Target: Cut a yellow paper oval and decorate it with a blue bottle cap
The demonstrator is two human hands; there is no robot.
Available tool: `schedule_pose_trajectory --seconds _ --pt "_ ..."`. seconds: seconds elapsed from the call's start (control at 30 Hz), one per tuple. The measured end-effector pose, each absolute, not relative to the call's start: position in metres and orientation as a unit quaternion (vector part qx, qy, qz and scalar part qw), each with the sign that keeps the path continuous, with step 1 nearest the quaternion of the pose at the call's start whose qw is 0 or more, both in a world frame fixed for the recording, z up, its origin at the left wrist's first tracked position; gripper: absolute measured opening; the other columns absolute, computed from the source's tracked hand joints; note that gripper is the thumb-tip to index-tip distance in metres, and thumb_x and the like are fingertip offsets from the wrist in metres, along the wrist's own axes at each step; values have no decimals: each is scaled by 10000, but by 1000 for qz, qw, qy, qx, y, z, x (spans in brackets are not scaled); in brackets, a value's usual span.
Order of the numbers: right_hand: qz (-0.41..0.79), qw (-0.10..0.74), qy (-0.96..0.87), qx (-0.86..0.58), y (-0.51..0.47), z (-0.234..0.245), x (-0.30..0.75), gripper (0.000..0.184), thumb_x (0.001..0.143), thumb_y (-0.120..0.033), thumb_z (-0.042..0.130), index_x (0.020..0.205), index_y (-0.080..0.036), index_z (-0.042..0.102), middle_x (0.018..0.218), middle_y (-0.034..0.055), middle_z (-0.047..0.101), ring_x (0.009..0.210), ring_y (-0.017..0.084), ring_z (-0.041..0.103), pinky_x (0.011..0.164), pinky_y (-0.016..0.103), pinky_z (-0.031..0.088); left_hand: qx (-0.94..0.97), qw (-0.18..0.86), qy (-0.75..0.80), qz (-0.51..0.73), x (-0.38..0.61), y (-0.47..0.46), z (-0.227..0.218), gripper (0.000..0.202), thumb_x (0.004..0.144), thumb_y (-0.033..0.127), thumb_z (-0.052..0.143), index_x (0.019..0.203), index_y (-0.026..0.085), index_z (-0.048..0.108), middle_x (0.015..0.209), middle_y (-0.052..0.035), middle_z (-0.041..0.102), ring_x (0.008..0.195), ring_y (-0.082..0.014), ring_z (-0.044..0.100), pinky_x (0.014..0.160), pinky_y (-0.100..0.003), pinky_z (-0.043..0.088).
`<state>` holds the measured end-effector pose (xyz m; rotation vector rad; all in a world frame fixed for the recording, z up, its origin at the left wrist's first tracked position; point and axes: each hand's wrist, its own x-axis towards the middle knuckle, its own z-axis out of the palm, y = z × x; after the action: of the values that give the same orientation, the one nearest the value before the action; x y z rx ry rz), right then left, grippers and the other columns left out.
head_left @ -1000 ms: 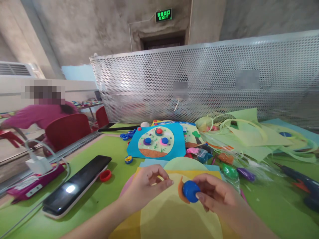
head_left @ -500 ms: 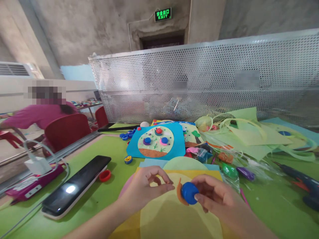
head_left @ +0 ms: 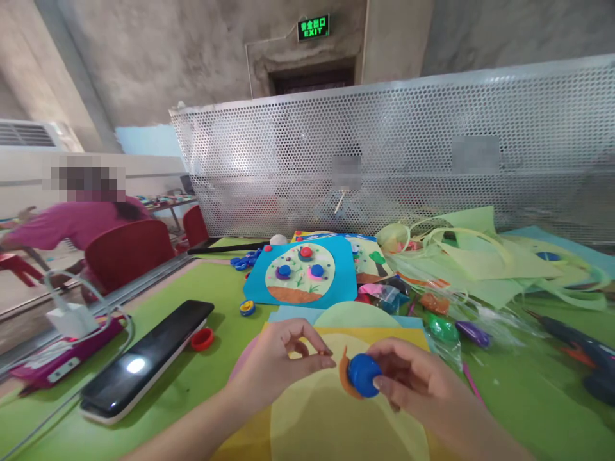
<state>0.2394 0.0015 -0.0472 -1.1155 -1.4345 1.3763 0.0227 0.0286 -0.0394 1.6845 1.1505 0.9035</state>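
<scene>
In my right hand [head_left: 413, 378], thumb and fingers grip a blue bottle cap [head_left: 365, 375] by its right side. A curved strip of orange clay [head_left: 344, 374] clings to the cap's left edge, its thin upper tip sticking up. My left hand [head_left: 288, 355] is just left of the strip, apart from it, thumb and forefinger nearly together in a pinch. Whatever is between those fingertips is too small to make out. Both hands are over a pale yellow paper circle [head_left: 346, 422] on a darker yellow sheet [head_left: 240, 445].
Beyond the hands lies a blue picture card [head_left: 346, 269] with caps and clay. To the left are a phone [head_left: 148, 358], a red cap [head_left: 202, 339] and a power strip [head_left: 72, 358]. Bagged clay [head_left: 442, 330] and a glue gun [head_left: 576, 346] are at right; a person [head_left: 81, 218] sits far left.
My right hand has shifted the cap and orange strip slightly left and down, tilting them a little. My left hand stays nearly in place.
</scene>
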Motion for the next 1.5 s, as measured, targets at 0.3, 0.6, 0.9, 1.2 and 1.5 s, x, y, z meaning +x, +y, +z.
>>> schedule_pose_trajectory --seconds 0.3,0.6,0.9,1.2,1.5 --pt "547 410 -583 -440 2 -47 240 189 696 -310 686 844 -201 643 748 12 654 619 143 518 524 228 397 687 443 441 371 21 31 -36 251 850 378 528 760 185 661 810 -43 727 730 -169 628 670 -268 478" --pt "547 412 -588 -430 0 -45 239 179 696 -303 682 832 -197 635 719 -3 629 591 127 491 526 226 390 664 456 451 384 20 31 -36 217 675 378 733 659 184 637 740 -45 730 722 -207 650 690 -307 480" --pt "547 411 -593 -424 1 -46 238 164 696 -295 678 818 -194 635 705 -4 618 575 123 478 520 227 378 658 468 408 425 22 29 -32 221 629 301 760 580 194 573 631 -13 708 634 -172 639 620 -263 484" --pt "549 407 -594 -424 -2 -44 239 177 710 -317 680 847 -212 639 713 -11 613 600 127 490 536 229 370 682 455 402 408 23 26 -27 140 744 297 670 697 177 724 746 -57 737 716 -189 663 674 -262 495" --pt "520 387 -641 -410 -9 -38 240 165 711 -287 631 865 -227 642 735 0 645 665 178 570 591 264 424 695 463 399 379 26 25 -30 250 776 412 645 721 177 708 779 -68 738 734 -199 654 672 -267 486"
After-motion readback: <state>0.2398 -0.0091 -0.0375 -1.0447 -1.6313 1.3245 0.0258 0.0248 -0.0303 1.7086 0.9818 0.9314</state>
